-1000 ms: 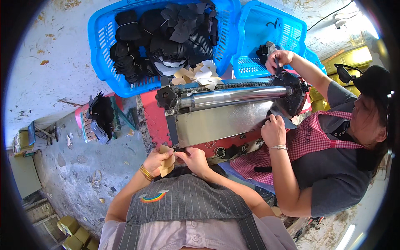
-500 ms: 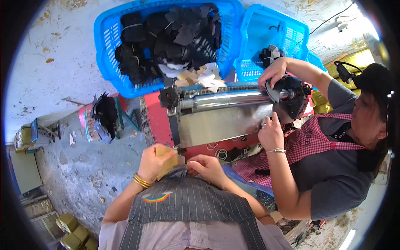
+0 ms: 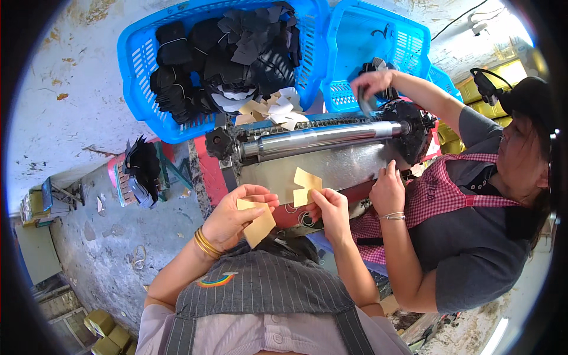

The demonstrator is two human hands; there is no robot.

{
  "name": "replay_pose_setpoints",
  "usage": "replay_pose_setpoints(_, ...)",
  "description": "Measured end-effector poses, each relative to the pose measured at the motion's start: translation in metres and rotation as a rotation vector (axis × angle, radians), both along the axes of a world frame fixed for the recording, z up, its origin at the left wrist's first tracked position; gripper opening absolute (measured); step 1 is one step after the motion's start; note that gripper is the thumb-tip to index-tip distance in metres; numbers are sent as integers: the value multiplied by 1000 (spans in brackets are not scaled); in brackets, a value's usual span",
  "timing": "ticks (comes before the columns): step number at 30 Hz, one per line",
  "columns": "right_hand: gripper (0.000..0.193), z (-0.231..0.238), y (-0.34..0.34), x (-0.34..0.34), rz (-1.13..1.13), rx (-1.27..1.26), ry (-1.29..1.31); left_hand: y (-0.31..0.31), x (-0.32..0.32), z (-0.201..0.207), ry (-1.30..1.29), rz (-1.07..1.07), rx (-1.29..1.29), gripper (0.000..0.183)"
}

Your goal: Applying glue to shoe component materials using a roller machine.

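A rough, stained concrete floor [image 3: 65,71] lies under a roller machine [image 3: 322,148] with a shiny steel cylinder across its top. At the machine's near edge, the left hand [image 3: 236,216] pinches a tan cut-out piece [image 3: 255,220] between thumb and fingers, the piece hanging down toward the person's striped apron. The right hand [image 3: 331,207] grips a second tan piece [image 3: 306,186] and holds it up against the machine's metal front plate, just below the cylinder. The two pieces are near each other but apart. Beyond the machine's far edge stands a large blue basket [image 3: 133,65] heaped with black cut pieces, with a few pale ones at its near rim. Beside it, a second blue basket [image 3: 408,44] sits at the far right corner. A co-worker in a checked apron rests one hand [image 3: 387,192] on the machine's right edge and the other hand [image 3: 370,86] above its right end.
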State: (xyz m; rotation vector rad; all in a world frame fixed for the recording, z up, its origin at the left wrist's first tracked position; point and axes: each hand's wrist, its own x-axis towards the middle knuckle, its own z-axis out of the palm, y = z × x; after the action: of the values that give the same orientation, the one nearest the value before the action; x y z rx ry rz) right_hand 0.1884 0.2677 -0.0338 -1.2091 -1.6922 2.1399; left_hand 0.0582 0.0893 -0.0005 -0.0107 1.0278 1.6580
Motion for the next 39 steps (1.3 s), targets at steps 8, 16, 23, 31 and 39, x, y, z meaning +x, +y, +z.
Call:
replay_pose_setpoints(8,27,4,10,-38,-41,33,79,33,1,-13,126,75,-70,28)
replay_pose_setpoints(16,13,4,-18,-14,131,394,100,39,6,-18,-56,80,-27,22)
replay_pose_setpoints(23,20,-4,-1,-19,-114,-86,84,19,-3,-17,-84,77,35,29)
replay_pose_setpoints(31,27,-12,22,-42,147,432,-291,20,-2,-17,-168,100,19,26)
replay_pose_setpoints(39,20,19,8,-51,231,107,102,33,-12,-27,466,10,-218,25)
